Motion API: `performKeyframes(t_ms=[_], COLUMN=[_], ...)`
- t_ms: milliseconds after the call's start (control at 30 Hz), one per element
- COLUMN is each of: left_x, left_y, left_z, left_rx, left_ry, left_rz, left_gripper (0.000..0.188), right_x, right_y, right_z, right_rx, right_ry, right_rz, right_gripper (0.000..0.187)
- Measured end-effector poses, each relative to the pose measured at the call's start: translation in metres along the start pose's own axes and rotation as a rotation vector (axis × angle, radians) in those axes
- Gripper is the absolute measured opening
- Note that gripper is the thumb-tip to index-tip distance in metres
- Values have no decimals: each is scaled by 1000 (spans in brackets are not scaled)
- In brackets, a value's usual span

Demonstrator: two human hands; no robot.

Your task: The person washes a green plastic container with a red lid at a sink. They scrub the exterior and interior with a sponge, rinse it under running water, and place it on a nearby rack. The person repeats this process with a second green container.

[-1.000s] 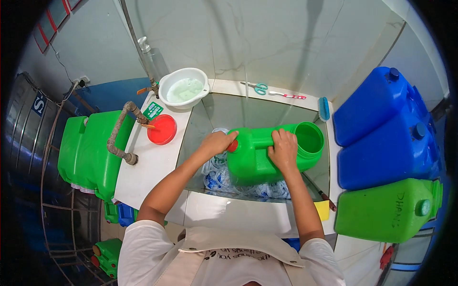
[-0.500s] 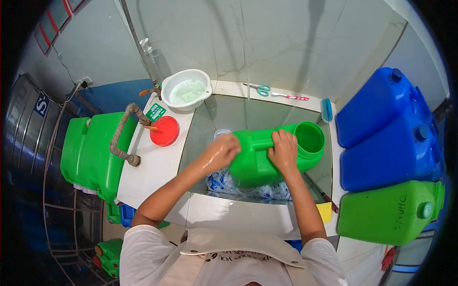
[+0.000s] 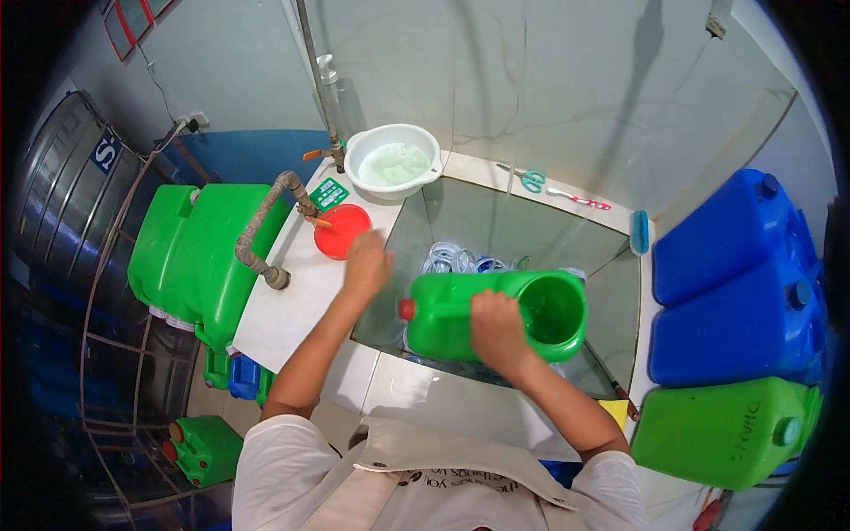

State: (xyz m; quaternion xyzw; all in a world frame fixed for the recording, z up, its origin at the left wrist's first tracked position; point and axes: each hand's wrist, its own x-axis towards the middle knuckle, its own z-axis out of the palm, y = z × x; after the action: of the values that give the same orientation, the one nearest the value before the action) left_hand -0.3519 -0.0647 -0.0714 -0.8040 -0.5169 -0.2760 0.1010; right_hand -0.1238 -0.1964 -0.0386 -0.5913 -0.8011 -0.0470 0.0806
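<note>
Fingers of the right hand (image 3: pixel 498 323) curl round the handle of the jug (image 3: pixel 440 329), above the sink (image 3: pixel 602 243); those of the left hand (image 3: pixel 367 267), at the sink's left edge, are too blurred to tell. Likely stiff, light, slippery if wet: best held by the handle.

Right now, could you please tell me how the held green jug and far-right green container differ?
The right hand grips the jug, while the container is untouched. The jug shows a wide open mouth and red cap; the container shows a teal cap. Both are green.
</note>
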Motion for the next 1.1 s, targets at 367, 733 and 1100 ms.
performKeyframes(t_ms=[367, 733, 1100], left_x=[47, 162, 190], left_y=[14, 107, 82], left_z=[-15, 95, 83], left_rx=[-285, -1799, -1528], left_ry=[-161, -978, -1095], left_rz=[-100, -730, -702], left_gripper=[18, 23, 25], right_x=[149, 219, 230], right_y=[89, 167, 140], right_z=[-6, -42, -81], right_rx=[617, 1021, 955], right_ry=[-321, -245, -264], right_rz=[18, 410, 398], right_gripper=[23, 16, 16])
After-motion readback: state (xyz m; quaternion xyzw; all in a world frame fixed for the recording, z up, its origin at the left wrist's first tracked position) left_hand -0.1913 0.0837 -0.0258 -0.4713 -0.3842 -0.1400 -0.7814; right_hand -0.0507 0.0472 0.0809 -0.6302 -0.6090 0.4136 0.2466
